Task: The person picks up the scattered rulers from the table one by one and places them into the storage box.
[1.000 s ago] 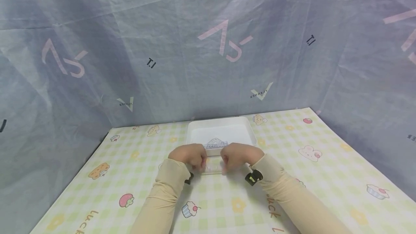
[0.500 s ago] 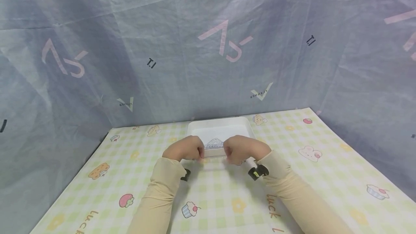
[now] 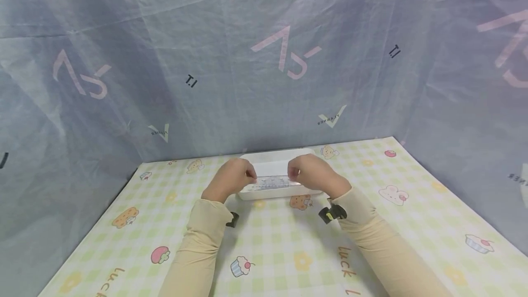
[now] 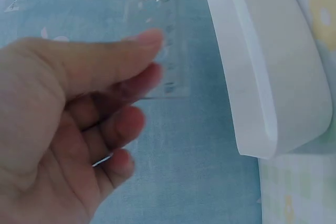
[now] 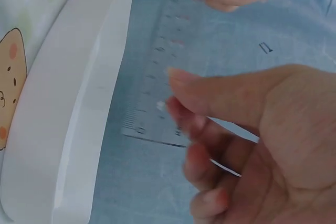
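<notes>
Both hands pinch a clear ruler by its ends, left hand and right hand. They have carried it away from the near tablecloth, up over the white tray's near rim.

- The table is covered with a cloth in a pale green and yellow check, printed with cupcakes, cookies, a bunny and flowers.
- A white tray sits directly on the cloth, at the far middle of the table, close to the grey-blue backdrop.
- The tray's near wall stands just beyond a printed cookie.
</notes>
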`<move>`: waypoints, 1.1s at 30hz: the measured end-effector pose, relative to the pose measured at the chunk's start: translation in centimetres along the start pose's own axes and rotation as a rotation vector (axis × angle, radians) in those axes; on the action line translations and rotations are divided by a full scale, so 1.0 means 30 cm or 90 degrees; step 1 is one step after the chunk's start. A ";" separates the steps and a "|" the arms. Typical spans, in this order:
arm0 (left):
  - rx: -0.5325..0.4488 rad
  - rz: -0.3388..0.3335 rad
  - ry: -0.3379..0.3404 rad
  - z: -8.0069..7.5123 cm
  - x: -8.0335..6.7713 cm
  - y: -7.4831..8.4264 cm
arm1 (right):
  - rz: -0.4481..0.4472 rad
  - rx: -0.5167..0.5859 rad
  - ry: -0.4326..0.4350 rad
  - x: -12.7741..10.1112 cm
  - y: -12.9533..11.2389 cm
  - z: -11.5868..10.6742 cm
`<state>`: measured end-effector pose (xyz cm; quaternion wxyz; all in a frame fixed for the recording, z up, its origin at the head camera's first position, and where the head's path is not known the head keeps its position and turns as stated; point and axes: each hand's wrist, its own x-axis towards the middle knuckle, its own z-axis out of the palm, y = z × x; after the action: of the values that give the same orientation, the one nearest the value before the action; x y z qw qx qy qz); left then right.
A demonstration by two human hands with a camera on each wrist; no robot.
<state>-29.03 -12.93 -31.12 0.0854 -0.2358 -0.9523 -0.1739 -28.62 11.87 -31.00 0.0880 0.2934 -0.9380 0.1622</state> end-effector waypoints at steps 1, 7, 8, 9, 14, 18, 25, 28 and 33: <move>0.002 0.001 0.017 0.001 0.002 -0.001 | 0.008 0.002 0.016 0.000 -0.001 -0.001; 0.006 0.006 0.085 0.015 0.011 -0.008 | 0.044 -0.016 0.071 0.006 0.002 0.010; 0.005 0.008 0.098 0.018 0.012 -0.009 | 0.047 -0.021 0.079 0.007 0.004 0.014; 0.005 0.008 0.109 0.022 0.014 -0.010 | 0.049 -0.028 0.090 0.008 0.007 0.019; -0.002 0.020 0.153 0.052 0.025 -0.020 | 0.040 -0.095 0.175 0.017 0.027 0.059; -0.001 0.028 0.163 0.080 0.035 -0.030 | 0.042 -0.127 0.217 0.023 0.041 0.088; -0.017 0.025 0.121 0.114 0.044 -0.033 | 0.089 -0.075 0.140 0.036 0.041 0.112; -0.016 0.005 0.081 0.123 0.042 -0.035 | 0.107 -0.060 0.071 0.037 0.040 0.124; -0.020 -0.034 0.049 0.129 0.036 -0.037 | 0.126 -0.050 0.028 0.037 0.048 0.142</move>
<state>-30.82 -11.97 -34.76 0.1134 -0.2049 -0.9514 -0.1998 -30.65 10.89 -35.03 0.1034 0.1917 -0.9660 0.1394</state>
